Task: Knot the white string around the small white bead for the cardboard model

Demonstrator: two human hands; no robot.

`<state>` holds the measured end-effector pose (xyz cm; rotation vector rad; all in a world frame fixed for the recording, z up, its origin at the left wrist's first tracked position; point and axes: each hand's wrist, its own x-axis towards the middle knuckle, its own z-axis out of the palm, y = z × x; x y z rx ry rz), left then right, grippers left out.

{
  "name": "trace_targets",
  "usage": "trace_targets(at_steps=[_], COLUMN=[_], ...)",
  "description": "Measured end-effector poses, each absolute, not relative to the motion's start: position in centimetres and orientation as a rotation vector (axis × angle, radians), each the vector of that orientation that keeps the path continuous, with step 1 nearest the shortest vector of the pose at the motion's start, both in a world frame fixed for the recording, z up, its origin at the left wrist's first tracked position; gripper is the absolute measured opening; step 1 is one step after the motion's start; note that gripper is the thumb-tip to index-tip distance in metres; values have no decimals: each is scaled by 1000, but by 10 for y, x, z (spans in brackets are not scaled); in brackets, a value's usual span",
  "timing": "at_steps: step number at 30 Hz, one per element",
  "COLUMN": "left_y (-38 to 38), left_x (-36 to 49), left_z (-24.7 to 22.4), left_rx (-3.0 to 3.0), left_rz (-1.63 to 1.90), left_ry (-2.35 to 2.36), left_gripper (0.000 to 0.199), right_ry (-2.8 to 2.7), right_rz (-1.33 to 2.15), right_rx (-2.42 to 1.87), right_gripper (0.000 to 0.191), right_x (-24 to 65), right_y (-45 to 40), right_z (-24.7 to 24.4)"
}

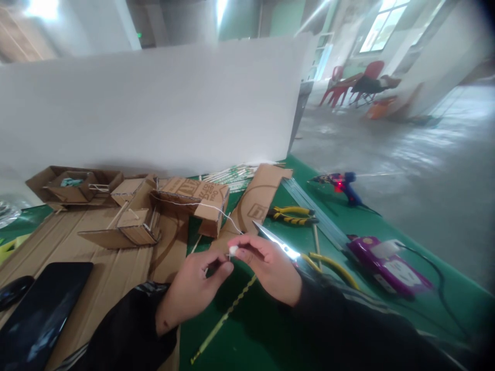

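My left hand [200, 282] and my right hand [268, 265] meet fingertip to fingertip above the green table. The right thumb and forefinger pinch a small white lump [233, 250], its kind unclear. The left fingers are closed in a pinch beside it; a thin pale piece shows at their tips, too small to name. A white string [219, 210] runs from the cardboard model [211, 198] towards my fingers. Scissors [276, 239] with yellow handles lie open-bladed just beyond my right hand. Under both hands lies a narrow yellow twisted strip [222, 322].
Yellow-handled pliers [294, 215], clear glue sticks [313, 211], a glue gun [340, 185] and a purple power strip [389, 265] lie to the right. Thin sticks [228, 178] are heaped behind. A black phone [44, 309] rests on cardboard at left. A white panel [154, 108] stands behind.
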<state>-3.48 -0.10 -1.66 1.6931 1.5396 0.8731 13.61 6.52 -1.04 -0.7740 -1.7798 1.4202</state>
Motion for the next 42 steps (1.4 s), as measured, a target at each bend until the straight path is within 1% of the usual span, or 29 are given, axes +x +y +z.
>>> trace_targets(at_steps=[4, 8, 17, 24, 29, 33, 37, 42], left_y=[-3, -4, -6, -5, -1, 2, 4, 9], left_x=[-30, -29, -28, -35, -44, -47, -45, -46], left_z=[-16, -18, -15, 0, -3, -4, -3, -13], left_rx=[1806, 1904, 2214, 2274, 2370, 2254, 1926, 1478], left_rz=[819, 804, 795, 769, 755, 788, 876, 957], left_ry=[1602, 1631, 1560, 1634, 1683, 1690, 1714, 1528], left_gripper=[18, 17, 15, 17, 19, 18, 17, 22], right_ry=[-1761, -1751, -1849, -1859, -1769, -1570, -1525, -1487], right_rz=[1460, 1427, 1388, 1543, 1729, 1852, 1906, 1919], right_rx=[-781, -821, -816, -720, -670, -733, -702, -676], right_gripper=[13, 15, 17, 16, 21, 33, 34, 32], right_x=[133, 130, 128, 131, 130, 128, 128, 130], right_y=[63, 63, 64, 67, 67, 67, 67, 65], right_z=[-15, -22, -26, -25, -29, -32, -33, -31])
